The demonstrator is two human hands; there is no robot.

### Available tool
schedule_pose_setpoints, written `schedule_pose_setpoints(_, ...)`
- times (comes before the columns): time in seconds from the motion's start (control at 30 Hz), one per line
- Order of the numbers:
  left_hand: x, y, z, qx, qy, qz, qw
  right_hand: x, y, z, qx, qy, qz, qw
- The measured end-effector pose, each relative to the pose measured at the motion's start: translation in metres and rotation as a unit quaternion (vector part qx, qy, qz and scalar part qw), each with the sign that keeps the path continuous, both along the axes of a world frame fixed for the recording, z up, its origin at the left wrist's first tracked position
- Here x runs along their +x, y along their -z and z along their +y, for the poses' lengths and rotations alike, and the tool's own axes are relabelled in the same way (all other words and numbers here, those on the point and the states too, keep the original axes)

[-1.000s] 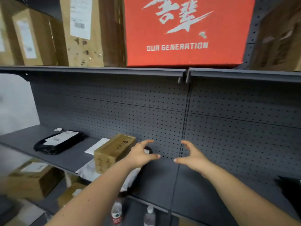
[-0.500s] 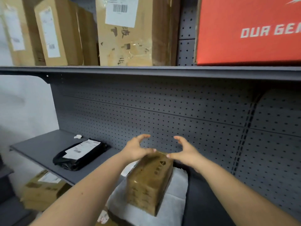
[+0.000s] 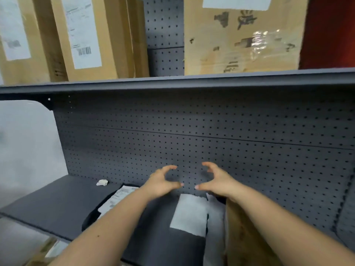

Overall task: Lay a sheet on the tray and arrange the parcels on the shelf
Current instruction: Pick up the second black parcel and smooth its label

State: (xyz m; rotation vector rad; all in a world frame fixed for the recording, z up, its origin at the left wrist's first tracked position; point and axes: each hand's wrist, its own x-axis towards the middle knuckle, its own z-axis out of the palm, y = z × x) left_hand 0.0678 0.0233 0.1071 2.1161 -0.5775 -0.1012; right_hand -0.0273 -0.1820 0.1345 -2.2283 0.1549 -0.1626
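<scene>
On the shelf [image 3: 57,204] we find a bagged parcel [image 3: 115,200] at left, a loose sheet [image 3: 189,215] at centre and a carton [image 3: 244,233] at right; boxes [image 3: 240,39] stand above.

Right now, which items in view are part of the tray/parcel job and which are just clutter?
Job items:
- left hand, open, empty
- right hand, open, empty
- black parcel with label, under the left forearm
- brown box, under the right forearm
- white sheet
- grey shelf

Lying about:
- crumpled paper scrap
- cartons on upper shelf
</scene>
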Motion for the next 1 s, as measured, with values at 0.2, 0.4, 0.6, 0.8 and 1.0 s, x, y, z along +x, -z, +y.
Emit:
schedule_pose_setpoints(0.2,0.058,0.016,0.086,0.008,0.031,0.039,0.999,0.038,0.018,0.082,0.045,0.039,0.018,0.998)
schedule_pose_setpoints(0.4,0.093,0.039,0.146,0.048,0.022,0.04,0.998,0.068,0.052,0.156,0.09,0.037,0.043,0.994)
schedule_pose_setpoints(0.6,0.12,0.065,0.182,0.051,0.014,0.029,0.998,0.096,0.078,0.204,0.088,0.047,0.046,0.994)
schedule_pose_setpoints(0.8,0.132,0.091,0.2,0.031,0.032,0.083,0.996,0.115,0.105,0.231,0.084,0.059,0.075,0.992)
schedule_pose_setpoints(1.0,0.134,0.105,0.2,0.012,0.052,0.11,0.992,0.121,0.121,0.249,0.092,0.093,0.095,0.987)
